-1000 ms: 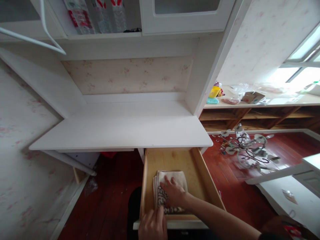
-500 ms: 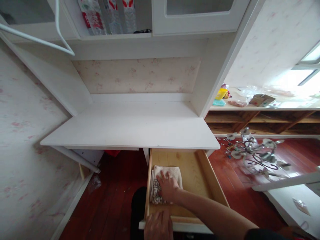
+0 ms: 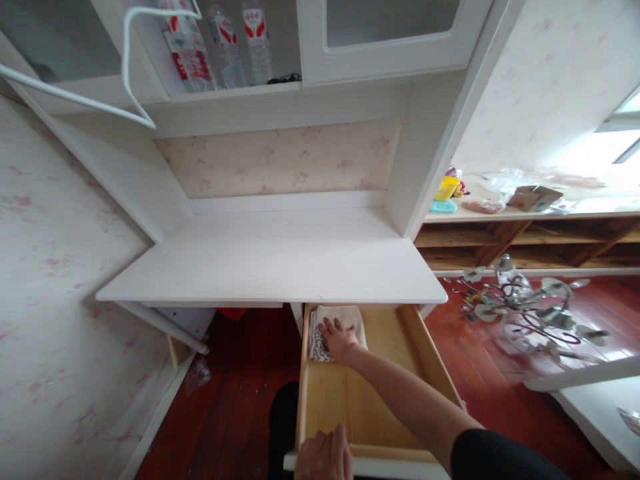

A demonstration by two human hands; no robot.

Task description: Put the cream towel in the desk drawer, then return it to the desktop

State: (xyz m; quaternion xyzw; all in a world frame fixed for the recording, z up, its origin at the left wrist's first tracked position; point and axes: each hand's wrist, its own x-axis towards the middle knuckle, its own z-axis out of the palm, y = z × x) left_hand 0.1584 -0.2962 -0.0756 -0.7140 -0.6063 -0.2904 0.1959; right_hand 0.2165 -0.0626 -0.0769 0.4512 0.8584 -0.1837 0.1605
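Observation:
My right hand (image 3: 341, 339) lies flat with fingers spread on a folded cloth (image 3: 354, 319), light beige with a brown-patterned edge. The cloth sits at the back left of a pulled-out wooden drawer (image 3: 370, 407). At the drawer's near left corner, my left hand (image 3: 325, 457) is closed over the top of the white front panel (image 3: 395, 469). The lower part of that hand is cut off by the frame. Above the drawer extends the white desk top (image 3: 280, 257).
Plastic bottles (image 3: 257, 43) stand in the cabinet above the desk. A white bent rod (image 3: 125, 67) juts in at upper left. On the red floor to the right lies a chandelier (image 3: 540, 313). Behind it, a low shelf (image 3: 530, 217) carries a yellow container (image 3: 447, 188) and plastic bags.
My right hand and the cloth have moved away from me, from the drawer's left middle to its back left. My left hand stays at the drawer front. The view has shifted slightly.

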